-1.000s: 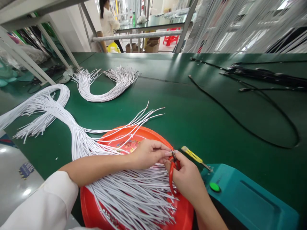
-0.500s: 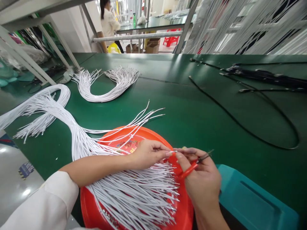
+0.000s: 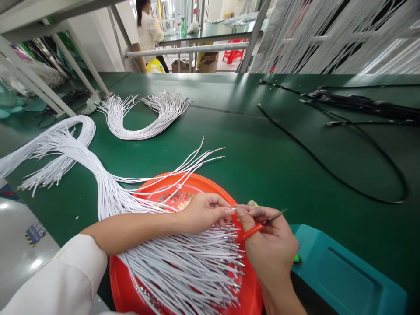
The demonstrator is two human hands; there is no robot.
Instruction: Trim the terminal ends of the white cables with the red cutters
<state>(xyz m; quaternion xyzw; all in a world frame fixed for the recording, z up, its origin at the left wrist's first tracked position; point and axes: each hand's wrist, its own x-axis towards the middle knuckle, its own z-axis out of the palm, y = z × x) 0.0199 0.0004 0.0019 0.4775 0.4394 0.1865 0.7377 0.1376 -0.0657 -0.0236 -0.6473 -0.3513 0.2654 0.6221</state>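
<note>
Above the red basin (image 3: 252, 288), the left hand (image 3: 200, 213) pinches a cable tip (image 3: 233, 210); the right hand (image 3: 271, 240) grips red-handled scissors (image 3: 257, 228).

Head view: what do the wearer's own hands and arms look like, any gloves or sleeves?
Left hand: ungloved, bare wrist and forearm, loose plain white fabric sleeve ending around the elbow. Right hand: ungloved, forearm bare to the picture's edge, no sleeve in view. No watch or bracelet visible.
</note>
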